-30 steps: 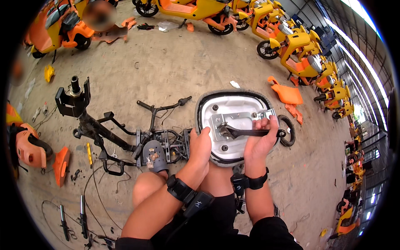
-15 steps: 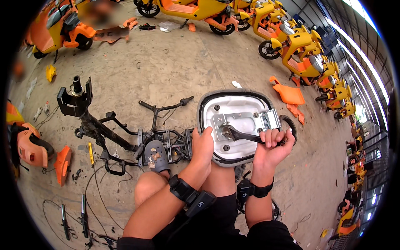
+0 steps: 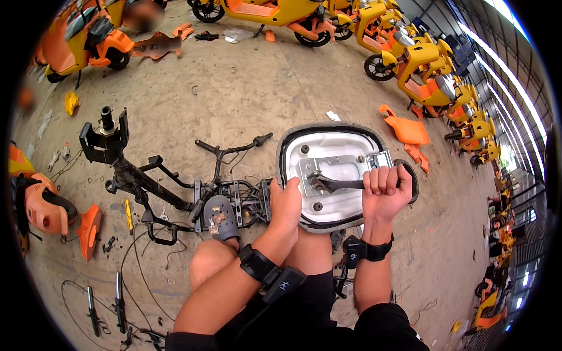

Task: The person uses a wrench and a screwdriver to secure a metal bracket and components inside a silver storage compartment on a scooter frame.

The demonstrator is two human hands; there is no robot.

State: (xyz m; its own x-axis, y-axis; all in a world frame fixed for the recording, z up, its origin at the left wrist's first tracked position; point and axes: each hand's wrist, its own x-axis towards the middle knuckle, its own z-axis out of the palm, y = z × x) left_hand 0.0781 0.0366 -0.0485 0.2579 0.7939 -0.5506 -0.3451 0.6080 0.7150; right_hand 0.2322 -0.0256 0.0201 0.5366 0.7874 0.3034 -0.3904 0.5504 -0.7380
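An upturned scooter seat (image 3: 328,146) lies in front of me, its white underside up, with a metal bracket (image 3: 339,167) bolted across it. My right hand (image 3: 383,190) is clenched around the handle of a dark wrench (image 3: 333,184) whose head sits on a bolt of the bracket. My left hand (image 3: 285,205) presses flat on the seat's near left rim. Both wrists wear black bands.
A stripped black scooter frame (image 3: 146,187) with loose wires lies to my left. Orange body panels (image 3: 88,231) and tools (image 3: 120,301) are scattered on the concrete floor. Orange and yellow scooters (image 3: 421,64) stand in rows along the back and right.
My right hand has swung the wrench handle from the seat's far side toward me and to the right. The left hand has stayed on the seat rim.
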